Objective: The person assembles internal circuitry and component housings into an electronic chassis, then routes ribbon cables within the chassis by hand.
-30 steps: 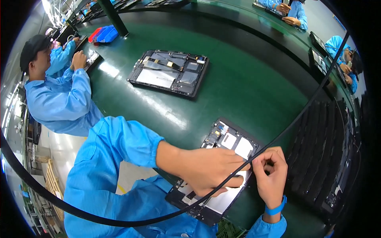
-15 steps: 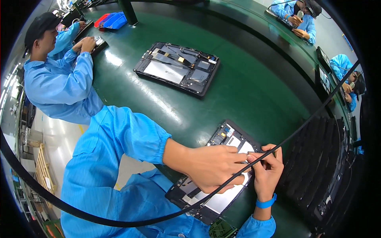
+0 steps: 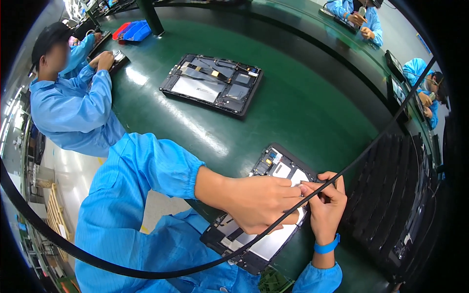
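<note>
An opened tablet (image 3: 264,246) lies at a slant at the near edge of the bench, its inside facing up. My left hand (image 3: 261,202) reaches across its middle from the left, fingers bent and closed toward the tablet's far right side. At that side my right hand (image 3: 326,205), with a blue band on its wrist, pinches thumb and forefinger together beside the left fingertips. Whatever is between the fingers of either hand is too small or hidden to make out. Part of the tablet's inside is covered by my left hand.
A second opened tablet (image 3: 210,84) rests farther back on the green bench (image 3: 293,117). Rows of black panels (image 3: 381,190) stand at the right. Blue and red bins (image 3: 136,30) sit far left. A co-worker (image 3: 73,107) sits at left. A black cable (image 3: 361,161) crosses the view.
Both hands stay at the same spot on the tablet, with only slight finger movement. The whole view has shifted a little.
</note>
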Motion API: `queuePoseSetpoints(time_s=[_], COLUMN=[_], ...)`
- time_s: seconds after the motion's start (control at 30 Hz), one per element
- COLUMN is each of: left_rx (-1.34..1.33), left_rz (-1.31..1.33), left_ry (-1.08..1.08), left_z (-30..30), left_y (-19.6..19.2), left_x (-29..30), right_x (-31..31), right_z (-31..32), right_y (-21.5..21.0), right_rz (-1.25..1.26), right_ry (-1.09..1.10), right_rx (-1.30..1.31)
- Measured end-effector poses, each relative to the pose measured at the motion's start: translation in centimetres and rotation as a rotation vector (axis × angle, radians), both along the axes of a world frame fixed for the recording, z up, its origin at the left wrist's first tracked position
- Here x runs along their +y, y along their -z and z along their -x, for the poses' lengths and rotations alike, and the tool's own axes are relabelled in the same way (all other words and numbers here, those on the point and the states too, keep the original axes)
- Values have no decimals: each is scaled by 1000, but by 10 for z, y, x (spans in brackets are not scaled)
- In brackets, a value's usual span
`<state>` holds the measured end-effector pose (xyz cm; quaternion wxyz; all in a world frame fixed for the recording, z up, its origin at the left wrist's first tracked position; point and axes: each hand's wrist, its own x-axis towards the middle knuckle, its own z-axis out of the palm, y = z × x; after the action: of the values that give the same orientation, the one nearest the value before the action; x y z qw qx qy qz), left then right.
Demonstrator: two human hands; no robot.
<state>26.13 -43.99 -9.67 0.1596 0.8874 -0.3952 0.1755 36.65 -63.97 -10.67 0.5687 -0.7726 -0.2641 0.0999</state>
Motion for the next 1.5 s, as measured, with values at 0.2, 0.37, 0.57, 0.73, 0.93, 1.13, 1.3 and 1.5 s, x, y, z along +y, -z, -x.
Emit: queuePoseSetpoints(time_s=[0.2,0.37,0.57,0.73,0.93,1.13,1.3,1.5], left_rx=[34,79,84,84,25,-141,-205,-359], left_rz=[2,73,49,149,396,445,372,334], left_ry=[1,23,22,33,-31,-22,153,444], left_z=[1,1,1,0,1,16,33,49], left_y=[-5,-1,-2,5,2,7,10,18], left_x=[2,2,3,4,32,89,95,83], right_x=[-11,-23,-22,-15,-20,-17,-4,48], right_z=[-4,-9,-6,2,4,1,26,64], right_y=[-6,-13,-24,-35,-32,-7,-34,-42], right_rz=[-80,-35,-41,-43,-26,-18,140,288], right_ry=[-119,-267,-239,-223,-219,-121,-201,-634], right_rx=[133,220,476,554,501,-96,-611,-605])
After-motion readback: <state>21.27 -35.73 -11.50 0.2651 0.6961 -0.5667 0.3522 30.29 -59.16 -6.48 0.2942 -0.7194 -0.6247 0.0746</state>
